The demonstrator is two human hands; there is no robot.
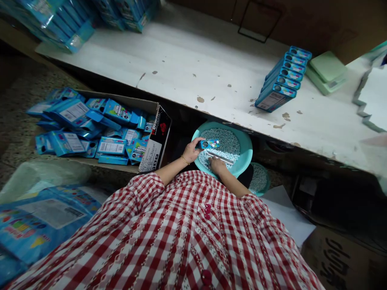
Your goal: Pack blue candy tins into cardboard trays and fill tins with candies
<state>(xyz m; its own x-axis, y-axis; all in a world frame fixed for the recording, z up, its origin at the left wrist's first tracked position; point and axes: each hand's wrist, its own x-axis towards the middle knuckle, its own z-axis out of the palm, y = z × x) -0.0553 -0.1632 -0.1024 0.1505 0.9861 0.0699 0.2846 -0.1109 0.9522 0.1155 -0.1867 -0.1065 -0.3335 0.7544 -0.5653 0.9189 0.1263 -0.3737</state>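
Over the left side of a turquoise basin [247,155], my left hand [191,152] holds a small blue box [211,143] by its left end, fingers closed around it. The basin holds many small pale pieces [225,139], whiter in the front part. My right hand [217,164] is low in the basin, at the front of the white pieces, with its fingers closed on a shiny metal scoop [222,158]. The scoop points to the right and lies just below the blue box.
A carton [121,96] of blue boxes stands left of the basin. Several blue boxes [273,96] line up on the worn white table [181,68], beside a pale green scale [328,68]. A second small basin [267,189] sits lower right. Wrapped blue packs [45,217] lie lower left.
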